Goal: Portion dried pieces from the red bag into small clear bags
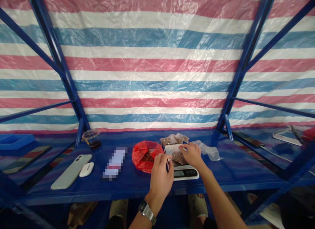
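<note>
On the white digital scale [186, 174] lies a small clear plastic bag [177, 157] with brown dried bits inside. My right hand [193, 153] comes from the right, its fingertips pinched at the upper edge of that bag. At the scale's left side is my left hand [162, 173], with a metal watch [147, 212] on the wrist. Its fingers are curled together, and what lies between them is hidden. Just beyond it stands an open red plastic bag [141, 155] holding more brown bits.
Behind the scale lie filled small bags [174, 138]; to its right are empty clear bags [209, 150]. Leftward on the blue table [137, 186] are a lit phone [115, 163], a white earbud case [86, 169], a pale phone [71, 172] and a plastic cup [92, 139]. Blue posts [71, 88] flank the table.
</note>
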`<state>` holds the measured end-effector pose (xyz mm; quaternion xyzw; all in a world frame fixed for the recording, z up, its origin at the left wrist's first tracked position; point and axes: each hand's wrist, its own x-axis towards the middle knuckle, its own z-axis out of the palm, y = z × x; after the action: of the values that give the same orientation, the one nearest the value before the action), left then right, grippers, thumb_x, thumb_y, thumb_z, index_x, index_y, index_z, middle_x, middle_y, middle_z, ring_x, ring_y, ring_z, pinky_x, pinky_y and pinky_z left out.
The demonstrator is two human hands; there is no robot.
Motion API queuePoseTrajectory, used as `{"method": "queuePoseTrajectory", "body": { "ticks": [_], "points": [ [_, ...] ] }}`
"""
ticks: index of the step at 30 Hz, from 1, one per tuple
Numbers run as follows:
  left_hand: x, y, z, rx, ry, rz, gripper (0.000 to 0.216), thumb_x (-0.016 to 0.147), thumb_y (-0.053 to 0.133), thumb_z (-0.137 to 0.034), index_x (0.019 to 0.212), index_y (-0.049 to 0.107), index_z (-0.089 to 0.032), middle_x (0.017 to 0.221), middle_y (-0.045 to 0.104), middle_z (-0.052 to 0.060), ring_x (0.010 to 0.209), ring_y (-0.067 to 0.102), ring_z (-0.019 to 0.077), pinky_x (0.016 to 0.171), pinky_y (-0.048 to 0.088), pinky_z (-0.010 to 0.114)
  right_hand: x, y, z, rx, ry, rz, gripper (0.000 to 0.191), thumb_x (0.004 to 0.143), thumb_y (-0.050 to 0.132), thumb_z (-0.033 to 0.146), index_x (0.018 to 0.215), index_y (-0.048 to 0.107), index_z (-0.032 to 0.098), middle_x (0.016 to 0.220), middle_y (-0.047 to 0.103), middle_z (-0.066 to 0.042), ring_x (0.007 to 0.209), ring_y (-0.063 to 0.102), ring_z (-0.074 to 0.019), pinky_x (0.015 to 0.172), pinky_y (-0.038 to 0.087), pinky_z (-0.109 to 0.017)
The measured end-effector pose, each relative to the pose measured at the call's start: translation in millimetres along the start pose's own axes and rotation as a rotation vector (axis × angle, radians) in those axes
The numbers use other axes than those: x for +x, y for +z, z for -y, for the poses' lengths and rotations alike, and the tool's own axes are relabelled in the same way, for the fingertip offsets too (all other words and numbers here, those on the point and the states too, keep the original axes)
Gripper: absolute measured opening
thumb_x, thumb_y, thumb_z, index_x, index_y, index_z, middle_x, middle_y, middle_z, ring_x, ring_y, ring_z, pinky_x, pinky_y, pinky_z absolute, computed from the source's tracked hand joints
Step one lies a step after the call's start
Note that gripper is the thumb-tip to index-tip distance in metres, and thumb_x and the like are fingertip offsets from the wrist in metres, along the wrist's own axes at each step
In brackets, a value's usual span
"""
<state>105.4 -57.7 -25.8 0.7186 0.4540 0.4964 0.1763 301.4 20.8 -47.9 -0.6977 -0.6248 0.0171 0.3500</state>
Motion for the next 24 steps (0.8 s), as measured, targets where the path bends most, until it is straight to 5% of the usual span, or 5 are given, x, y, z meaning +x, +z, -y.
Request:
{"method": "queuePoseTrajectory", "body": {
  "ticks": [6,13,17,19,24],
  "points": [
    [-5.4,3.8,0.5,-0.031,-0.018,0.055,0.022,0.094,0.058,-0.023,0.114,0.066,-0.026,0.113,0.065,0.009,0.113,0.059,0.0286,0.102,0.048,0.046,0.7,-11.7,18.0,0.16,-0.03,0.079,0.022,0.088,0.061,0.037,0.087,0.079,0.026,0.103,0.072,-0.008,0.106,0.058,-0.0328,0.1,0.04,-0.055],
    [5.7,4.7,-3.2,-0.528,-0.252,-0.147,0.063,0.084,0.077,-0.035,0.139,0.049,-0.022,0.14,0.058,0.014,0.131,0.056,0.0274,0.114,0.042,0.042,-11.9,-40.5,69.9,0.676,-0.418,0.217,0.021,0.094,0.058,0.035,0.084,0.071,0.022,0.094,0.068,-0.005,0.095,0.063,-0.0222,0.09,0.047,-0.036],
    [14.3,-1.0,-4.6,-0.792,-0.401,0.09,0.048,0.083,0.077,-0.047,0.118,0.062,-0.018,0.103,0.072,0.007,0.092,0.07,0.0204,0.085,0.056,0.032,-18.1,-44.6,86.2,0.772,-0.432,0.218,0.019,0.095,0.059,0.035,0.087,0.07,0.023,0.101,0.066,-0.005,0.099,0.062,-0.0209,0.091,0.047,-0.034],
    [14.2,-3.2,-6.1,-0.883,-0.502,0.162,0.046,0.079,0.079,-0.054,0.101,0.065,-0.017,0.076,0.066,0.0,0.066,0.065,0.0161,0.065,0.056,0.029,-19.5,-42.6,90.4,0.768,-0.416,0.192,0.018,0.094,0.06,0.034,0.086,0.071,0.023,0.102,0.065,-0.005,0.1,0.061,-0.0214,0.092,0.047,-0.035],
    [7.2,-7.2,-12.8,-1.211,-0.66,0.087,0.046,0.07,0.088,-0.051,0.087,0.063,-0.015,0.069,0.061,-0.002,0.058,0.06,0.012,0.056,0.054,0.025,-23.9,-31.2,102.7,0.727,-0.385,0.072,0.019,0.094,0.057,0.032,0.084,0.07,0.023,0.099,0.064,-0.006,0.102,0.061,-0.0232,0.091,0.049,-0.037]
  ]
}}
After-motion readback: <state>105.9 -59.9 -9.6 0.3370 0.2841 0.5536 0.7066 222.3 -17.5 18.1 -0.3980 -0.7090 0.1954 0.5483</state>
